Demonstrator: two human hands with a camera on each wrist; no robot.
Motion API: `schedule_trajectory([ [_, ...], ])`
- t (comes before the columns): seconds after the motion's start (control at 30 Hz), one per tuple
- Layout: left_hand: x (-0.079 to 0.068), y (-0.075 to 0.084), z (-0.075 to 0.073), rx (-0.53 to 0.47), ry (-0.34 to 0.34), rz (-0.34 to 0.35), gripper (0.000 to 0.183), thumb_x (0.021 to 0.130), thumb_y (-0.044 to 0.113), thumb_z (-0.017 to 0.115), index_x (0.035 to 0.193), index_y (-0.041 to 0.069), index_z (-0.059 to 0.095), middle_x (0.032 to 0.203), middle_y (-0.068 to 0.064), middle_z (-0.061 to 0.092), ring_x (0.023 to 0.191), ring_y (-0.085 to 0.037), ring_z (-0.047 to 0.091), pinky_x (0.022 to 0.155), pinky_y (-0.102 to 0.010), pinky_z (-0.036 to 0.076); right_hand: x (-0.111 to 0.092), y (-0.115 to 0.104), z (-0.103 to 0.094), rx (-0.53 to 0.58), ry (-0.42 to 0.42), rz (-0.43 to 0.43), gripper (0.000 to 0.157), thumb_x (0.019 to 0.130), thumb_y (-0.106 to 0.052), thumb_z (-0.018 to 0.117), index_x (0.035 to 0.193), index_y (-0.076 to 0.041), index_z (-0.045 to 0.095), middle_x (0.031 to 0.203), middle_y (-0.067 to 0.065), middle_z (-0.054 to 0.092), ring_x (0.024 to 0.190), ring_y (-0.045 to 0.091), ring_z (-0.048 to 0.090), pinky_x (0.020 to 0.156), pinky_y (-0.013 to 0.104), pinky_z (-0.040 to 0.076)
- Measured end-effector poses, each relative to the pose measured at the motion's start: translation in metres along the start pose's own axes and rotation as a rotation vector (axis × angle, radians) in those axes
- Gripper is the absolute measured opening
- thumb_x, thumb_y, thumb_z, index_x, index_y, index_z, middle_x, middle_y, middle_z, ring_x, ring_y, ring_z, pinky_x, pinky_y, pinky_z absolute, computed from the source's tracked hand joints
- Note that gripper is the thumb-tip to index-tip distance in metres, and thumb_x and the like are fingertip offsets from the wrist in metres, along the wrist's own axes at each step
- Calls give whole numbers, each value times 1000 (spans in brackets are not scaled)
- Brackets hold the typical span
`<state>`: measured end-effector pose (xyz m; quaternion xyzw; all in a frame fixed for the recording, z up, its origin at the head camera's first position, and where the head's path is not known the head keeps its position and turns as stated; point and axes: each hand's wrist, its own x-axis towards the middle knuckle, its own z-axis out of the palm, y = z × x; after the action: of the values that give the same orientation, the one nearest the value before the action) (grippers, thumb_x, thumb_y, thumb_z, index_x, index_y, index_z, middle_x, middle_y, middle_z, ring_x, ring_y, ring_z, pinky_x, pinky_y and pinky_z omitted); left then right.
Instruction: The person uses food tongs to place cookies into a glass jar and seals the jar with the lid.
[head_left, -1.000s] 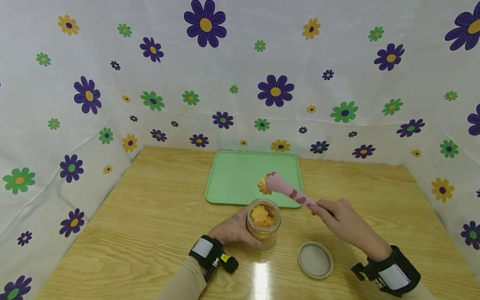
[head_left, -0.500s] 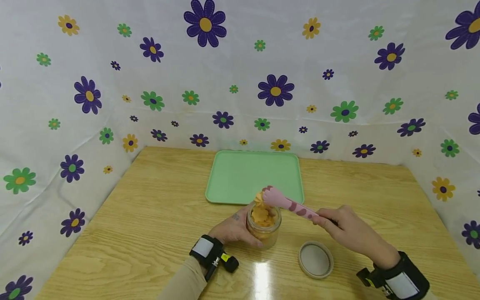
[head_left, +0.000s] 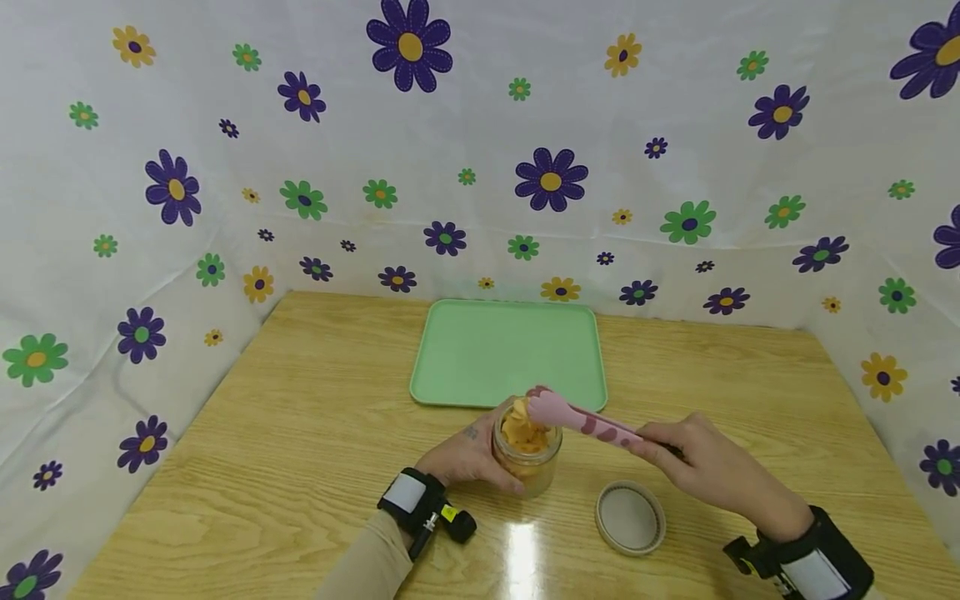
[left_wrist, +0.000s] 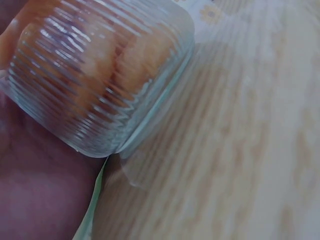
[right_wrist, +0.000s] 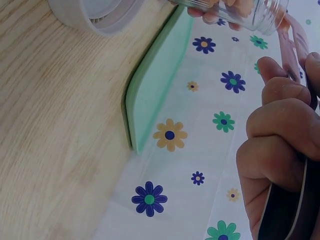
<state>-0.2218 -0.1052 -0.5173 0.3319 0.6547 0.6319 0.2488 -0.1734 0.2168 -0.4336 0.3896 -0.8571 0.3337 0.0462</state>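
My left hand [head_left: 468, 460] grips a ribbed clear glass jar [head_left: 538, 477] standing on the table, with fingers behind it and thumb in front. Orange-yellow scalloped cookies [head_left: 523, 433] fill much of it; through the jar wall [left_wrist: 100, 75] in the left wrist view they look blurred. My right hand [head_left: 701, 462] holds pink paw-shaped tongs [head_left: 596, 425], fingers curled round the dark handles [right_wrist: 287, 205]. At the jar's mouth the tong tips hold a fluted cookie [head_left: 517, 411], which overlaps those inside; the paw hides part of it.
A round pale lid [head_left: 630, 518] lies to the right of the jar, near the right wrist. Behind the jar is a light green tray [head_left: 510, 354] on the wooden table [head_left: 315, 433]. A flower-printed cloth [head_left: 465, 125] hangs at the back and sides.
The right hand has lowered the tongs and their cookie from above the jar down to its mouth. My left hand and the jar have stayed in place.
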Motion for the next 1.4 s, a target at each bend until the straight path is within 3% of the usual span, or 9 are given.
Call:
schedule_trajectory([
  [0.33,-2,0,0,27,19,-44,114,62,-4,86,151,29,23,138,-4,48,125,-19,45,112,-48,27,-3,-4,-9,-4,-49,19,17,94,-10,63,89,-26,66,55,-21,29,44,-9,23,40,10,21],
  [0.83,3,0,-1,63,-6,2,104,62,-5,87,145,27,33,134,-5,49,123,-20,45,110,-43,31,-6,-7,-12,-23,-81,61,10,96,-17,62,94,-23,69,56,-20,30,45,-8,24,40,11,22],
  [1.1,3,0,0,21,-12,20,102,62,-5,86,144,27,35,135,-4,49,123,-21,46,109,-44,32,-9,-6,-8,-12,-63,92,14,96,-19,62,84,-27,62,55,-21,29,44,-7,25,40,11,21],
  [1.4,3,1,-1,10,-17,22,99,63,-6,86,143,25,37,135,-5,48,124,-22,45,110,-44,31,-11,-4,-4,-16,-26,49,15,93,-17,65,84,-26,57,56,-20,26,45,-6,22,42,11,19],
])
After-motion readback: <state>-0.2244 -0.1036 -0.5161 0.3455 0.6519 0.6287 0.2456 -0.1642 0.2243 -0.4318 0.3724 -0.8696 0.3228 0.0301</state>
